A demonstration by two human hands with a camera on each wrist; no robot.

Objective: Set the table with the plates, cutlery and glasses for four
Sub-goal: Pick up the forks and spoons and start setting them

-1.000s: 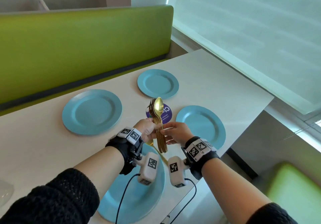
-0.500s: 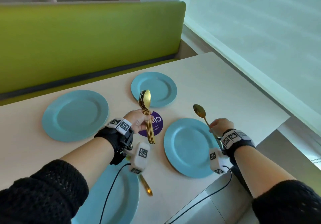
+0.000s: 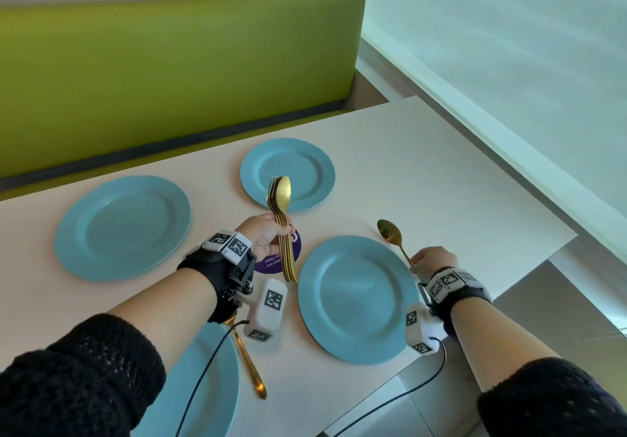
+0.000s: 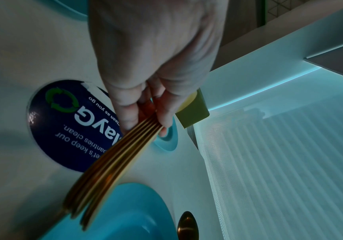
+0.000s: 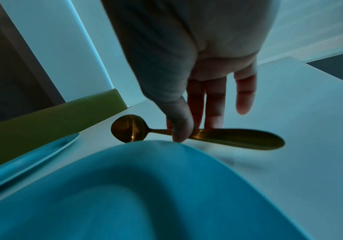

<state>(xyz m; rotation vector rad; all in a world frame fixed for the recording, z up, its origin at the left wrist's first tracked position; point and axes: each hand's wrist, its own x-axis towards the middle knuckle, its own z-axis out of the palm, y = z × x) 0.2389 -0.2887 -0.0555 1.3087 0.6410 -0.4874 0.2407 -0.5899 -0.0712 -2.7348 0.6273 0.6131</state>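
Observation:
Four blue plates lie on the white table (image 3: 441,179): far left (image 3: 122,228), far middle (image 3: 287,174), near right (image 3: 356,299) and near left (image 3: 203,385). My left hand (image 3: 274,236) grips a bundle of gold cutlery (image 3: 281,219) upright over the table's middle; its handles (image 4: 113,162) fan out below my fingers. My right hand (image 3: 415,263) pinches the handle of one gold spoon (image 3: 390,233) just right of the near right plate (image 5: 146,186). In the right wrist view the spoon (image 5: 207,134) sits low over the table, thumb on top. Another gold piece (image 3: 249,365) lies beside the near left plate.
A round purple sticker (image 3: 271,262) marks the table's middle, under my left hand. A green bench back (image 3: 169,73) runs along the far side. The table's right edge (image 3: 543,219) is close to my right hand, with a window blind (image 3: 509,63) beyond.
My right hand drew one spoon from the bundle and carried it right, to the far side of the near right plate. My left hand kept the bundle and barely moved.

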